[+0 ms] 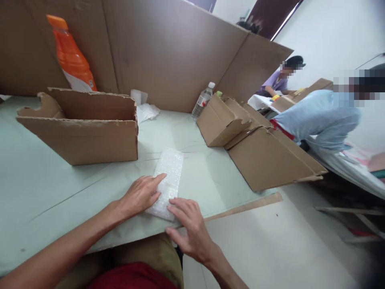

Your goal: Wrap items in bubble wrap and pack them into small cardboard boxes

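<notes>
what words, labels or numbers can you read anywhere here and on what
None can be read.
Orange bottle: its white label shows marks too small and blurred to read.
Clear water bottle: label too blurred to read.
Cardboard boxes, the bubble wrap under the left hand and right hand: no print visible.
</notes>
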`<state>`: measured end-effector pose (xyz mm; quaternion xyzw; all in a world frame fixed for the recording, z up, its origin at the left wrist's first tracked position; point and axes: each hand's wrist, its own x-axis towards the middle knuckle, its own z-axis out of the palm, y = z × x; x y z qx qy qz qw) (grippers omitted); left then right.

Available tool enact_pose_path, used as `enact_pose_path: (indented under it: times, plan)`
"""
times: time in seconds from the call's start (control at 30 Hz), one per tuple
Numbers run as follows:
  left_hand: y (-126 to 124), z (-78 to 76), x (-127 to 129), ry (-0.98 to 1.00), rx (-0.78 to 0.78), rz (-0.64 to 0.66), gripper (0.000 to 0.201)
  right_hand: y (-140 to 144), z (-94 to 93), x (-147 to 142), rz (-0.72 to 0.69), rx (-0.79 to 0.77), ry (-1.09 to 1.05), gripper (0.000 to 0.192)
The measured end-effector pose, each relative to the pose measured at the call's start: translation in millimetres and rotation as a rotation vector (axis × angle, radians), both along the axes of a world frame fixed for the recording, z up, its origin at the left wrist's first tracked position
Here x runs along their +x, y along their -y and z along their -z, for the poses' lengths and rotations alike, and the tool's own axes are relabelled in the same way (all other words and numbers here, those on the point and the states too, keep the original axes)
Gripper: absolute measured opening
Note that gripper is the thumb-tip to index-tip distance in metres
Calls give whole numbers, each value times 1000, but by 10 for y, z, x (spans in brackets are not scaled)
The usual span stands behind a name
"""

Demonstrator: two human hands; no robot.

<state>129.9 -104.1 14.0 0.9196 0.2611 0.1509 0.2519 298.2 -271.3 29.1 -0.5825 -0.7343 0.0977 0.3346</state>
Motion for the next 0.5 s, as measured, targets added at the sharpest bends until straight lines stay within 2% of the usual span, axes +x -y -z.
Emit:
enact_pose_path:
  times: [0.07,0.2,0.33,0.43,0.5]
  plan:
    - [15,18,-47,24,34,-29,52,-17,122,-58,-16,-44,93,49]
    - [146,-77,-305,164,67,-23,49,-101,243,-101,50,-16,133,28]
    - [318,-144,-524,188,-11,87,44,-147,203,-97,69,-4,-41,21]
    - [386,-108,-539,179,-109,32,38,-114,152,-97,68,-77,-186,17]
    - [382,-57,-495,152,-139,-45,36,-60,134,-94,112,-59,-201,20]
